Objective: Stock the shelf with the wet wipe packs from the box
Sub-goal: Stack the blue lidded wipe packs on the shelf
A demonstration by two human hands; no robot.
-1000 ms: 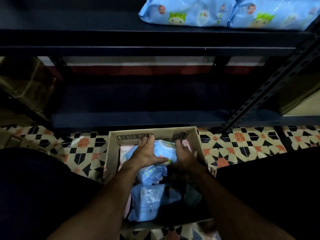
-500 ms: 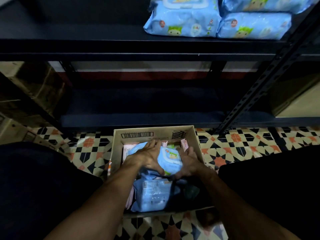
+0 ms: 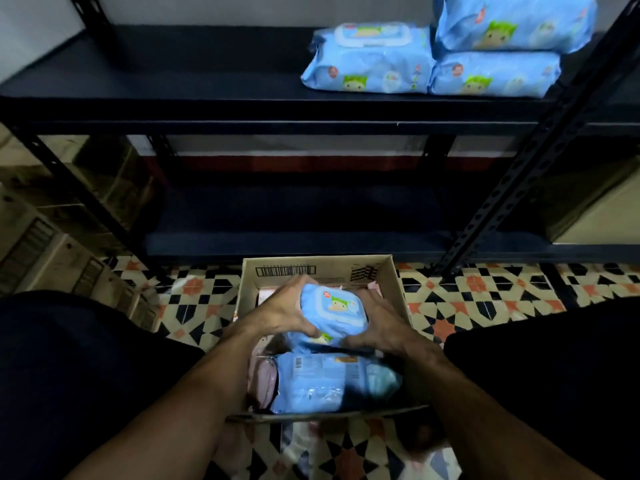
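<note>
Wet wipe pack (image 3: 332, 311), over the box (image 3: 394, 282), gripped at both ends by curled fingers of left hand (image 3: 280, 317) and right hand (image 3: 381, 327). Slick wrapper could slip mid-lift.

The floor (image 3: 485, 299) is tiled in a busy geometric pattern of black, cream and orange stars and diamonds. At the far left stand brown cardboard cartons (image 3: 45, 247), dim and blurred. A pale wall (image 3: 31, 32) runs behind, with a dark red band (image 3: 294, 163) low along it. At the far right sits a beige block (image 3: 595, 216) — what it is cannot be told.
</note>
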